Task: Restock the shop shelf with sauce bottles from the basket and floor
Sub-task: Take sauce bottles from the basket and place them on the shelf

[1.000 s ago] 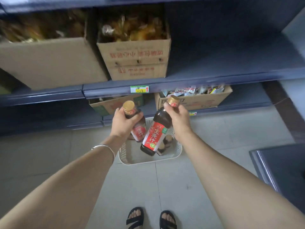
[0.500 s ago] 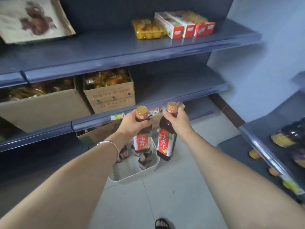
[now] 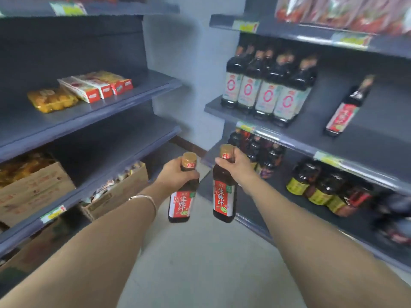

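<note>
- Item 1 — left hand (image 3: 175,174): fingers curled round the neck and shoulder of the left bottle (image 3: 182,202), just under its gold cap. A thin bracelet (image 3: 144,199) sits on the wrist.
- Item 2, left bottle: dark sauce, red label, upright. It is held in the air above the floor (image 3: 200,263), in the aisle between the two racks.
- Item 3 — right hand (image 3: 238,167): fingers and thumb wrapped tight round the neck of the right bottle (image 3: 224,198), below the cap.
- Item 4, right bottle: same kind and same red label, upright, just beside the left bottle but not touching it. It hangs in front of the near end of the right rack's low boards.
- Item 5, right rack, middle shelf (image 3: 295,136): a block of big bottles (image 3: 264,94) with white labels stands at the far end. A lone red-label bottle (image 3: 344,112), like the two in hand, stands nearer, well apart from the block.
- Item 6, right rack, lower shelf: dark yellow-label bottles (image 3: 311,185), blurred, with smaller dark bottles beyond the right hand.
- Item 7, right rack, top: red packets (image 3: 333,10), too blurred to read.
- Item 8, left rack, middle: a yellow packet (image 3: 51,100) just beside a row of red-and-white cartons (image 3: 95,86).
- Item 9, left rack, lower: an open cardboard box (image 3: 33,192) of yellow goods, and lower down a second box (image 3: 117,192) of packets.
</note>
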A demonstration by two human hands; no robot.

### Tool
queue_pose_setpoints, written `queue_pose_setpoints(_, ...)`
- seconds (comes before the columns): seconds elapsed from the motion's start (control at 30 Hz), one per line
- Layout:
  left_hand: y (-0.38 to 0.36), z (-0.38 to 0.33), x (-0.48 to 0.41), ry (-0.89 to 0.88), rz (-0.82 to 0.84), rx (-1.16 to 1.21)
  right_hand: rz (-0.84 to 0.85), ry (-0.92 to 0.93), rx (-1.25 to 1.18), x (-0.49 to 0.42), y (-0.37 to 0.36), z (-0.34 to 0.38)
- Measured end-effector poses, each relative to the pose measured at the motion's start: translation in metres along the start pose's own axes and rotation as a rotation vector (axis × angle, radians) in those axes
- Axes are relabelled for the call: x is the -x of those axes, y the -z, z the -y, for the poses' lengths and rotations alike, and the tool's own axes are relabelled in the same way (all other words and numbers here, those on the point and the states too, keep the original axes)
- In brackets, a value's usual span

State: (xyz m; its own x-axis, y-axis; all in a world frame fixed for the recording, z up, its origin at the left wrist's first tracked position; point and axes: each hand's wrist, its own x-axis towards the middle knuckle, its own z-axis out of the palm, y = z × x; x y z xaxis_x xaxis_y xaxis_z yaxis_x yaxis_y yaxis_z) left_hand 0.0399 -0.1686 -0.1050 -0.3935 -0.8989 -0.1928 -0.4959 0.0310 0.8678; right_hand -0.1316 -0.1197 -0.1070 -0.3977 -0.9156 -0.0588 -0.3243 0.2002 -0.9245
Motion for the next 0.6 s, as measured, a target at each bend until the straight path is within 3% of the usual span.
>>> queue_pose_setpoints(0.4, -0.228, -0.204, -0.019, -0.258, 0.413, 0.055, -0.378, -0.04, -0.071, 0.043, 0.309, -0.052)
queue_pose_setpoints(0.6, -0.28, -0.268, -0.028, -0.326, 0.47, 0.022, -0.491, -0.026, -0.047, 0.042, 0.406, -0.063)
